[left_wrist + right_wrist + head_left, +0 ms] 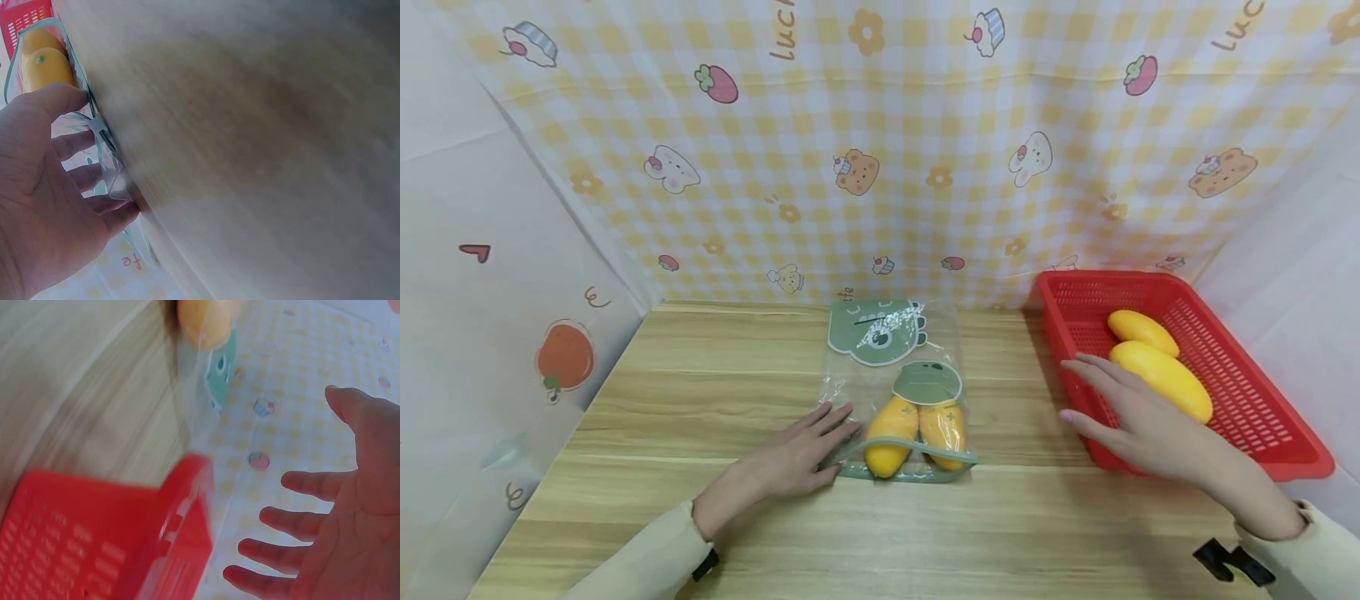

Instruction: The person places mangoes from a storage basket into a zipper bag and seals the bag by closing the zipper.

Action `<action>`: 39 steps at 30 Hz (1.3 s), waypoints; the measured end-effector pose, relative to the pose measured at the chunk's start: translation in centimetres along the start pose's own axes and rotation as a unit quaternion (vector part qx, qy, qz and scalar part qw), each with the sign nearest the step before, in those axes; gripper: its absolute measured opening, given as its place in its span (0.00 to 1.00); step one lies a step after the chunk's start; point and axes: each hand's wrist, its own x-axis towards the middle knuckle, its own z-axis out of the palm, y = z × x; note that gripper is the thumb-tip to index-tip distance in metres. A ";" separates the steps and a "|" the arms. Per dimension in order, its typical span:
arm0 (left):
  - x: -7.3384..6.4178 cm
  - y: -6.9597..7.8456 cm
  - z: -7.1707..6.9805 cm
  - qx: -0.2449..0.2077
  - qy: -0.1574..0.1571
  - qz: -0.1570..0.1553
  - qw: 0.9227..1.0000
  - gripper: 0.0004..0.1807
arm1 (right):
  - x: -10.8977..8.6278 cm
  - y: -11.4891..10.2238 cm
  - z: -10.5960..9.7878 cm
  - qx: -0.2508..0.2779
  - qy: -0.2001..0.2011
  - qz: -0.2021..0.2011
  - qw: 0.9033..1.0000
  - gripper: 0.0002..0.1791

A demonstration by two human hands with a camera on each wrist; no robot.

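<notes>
On the left, the left hand [801,454] is resting on the left border of the clear bag [876,381], its fingers spreading apart. The bag is lying midway along the back edge of the worktop [700,375], its long axis running back to front, its gaping mouth facing away from that edge. Two bagged mangoes [892,423] are already lying lengthwise near the mouth (their front ends splaying apart). Toward the worktop's back right corner, the right hand [1138,417] is hovering over the left side of the red basket [1056,333], fingers apart, holding nothing. Two loose mangoes [1172,383] are remaining inside, slanting from back left to front right; their stem ends are hard to tell.
</notes>
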 end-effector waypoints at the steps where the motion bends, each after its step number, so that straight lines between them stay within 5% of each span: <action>1: 0.0 0.0 0.0 0.000 0.000 0.000 1.000 0.35 | 0.0 0.4 -0.2 0.002 0.000 0.003 1.000 0.39; 14: 0.0 0.0 -0.1 -0.007 -0.005 -0.002 1.000 0.35 | 1.1 5.8 -2.7 0.013 -0.032 0.073 0.997 0.43; 28: 0.0 0.3 -0.4 -0.006 -0.008 -0.003 1.000 0.35 | 1.9 10.6 -3.7 -0.058 -0.099 0.132 0.985 0.49; 39: 0.1 0.3 -0.5 -0.010 -0.010 -0.003 1.000 0.35 | 2.9 13.6 -4.0 -0.053 -0.127 0.117 0.984 0.48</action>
